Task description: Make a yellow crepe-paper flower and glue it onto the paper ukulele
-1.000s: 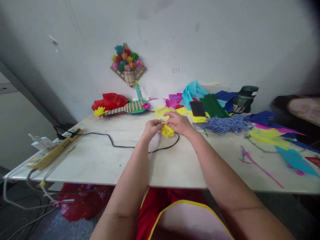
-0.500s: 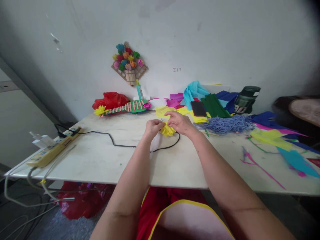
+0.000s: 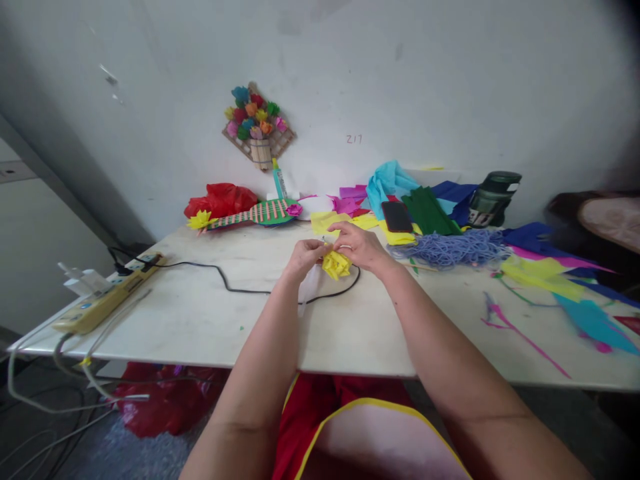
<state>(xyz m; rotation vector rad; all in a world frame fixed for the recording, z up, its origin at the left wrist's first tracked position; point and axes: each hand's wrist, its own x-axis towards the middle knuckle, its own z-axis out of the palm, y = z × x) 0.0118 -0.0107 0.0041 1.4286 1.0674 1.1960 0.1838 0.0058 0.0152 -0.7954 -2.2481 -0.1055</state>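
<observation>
Between my two hands, above the white table (image 3: pixel 190 327), is a yellow crepe-paper flower (image 3: pixel 336 265) with ruffled petals facing me. My left hand (image 3: pixel 306 257) pinches its base from the left, fingers closed. From the right, my right hand (image 3: pixel 359 245) grips the flower's upper edge between thumb and fingers. A whitish, see-through piece (image 3: pixel 309 285) hangs beneath my left hand; its kind is unclear. Under the flower a black cable (image 3: pixel 345 291) loops across the tabletop. The stem end of the flower is mostly hidden by my fingers.
A power strip (image 3: pixel 107 297) lies at left. Toward the back are a green paper-covered instrument shape (image 3: pixel 270 212), a phone (image 3: pixel 397 217), coloured crepe sheets (image 3: pixel 430 210), tangled blue-grey yarn (image 3: pixel 455 250) and a dark green bottle (image 3: pixel 494 199). A pink strip (image 3: pixel 533 343) lies at right.
The yellow flower has turned slightly between my fingers, so its petals show more fully toward me. Both hands stay almost in the same place.
</observation>
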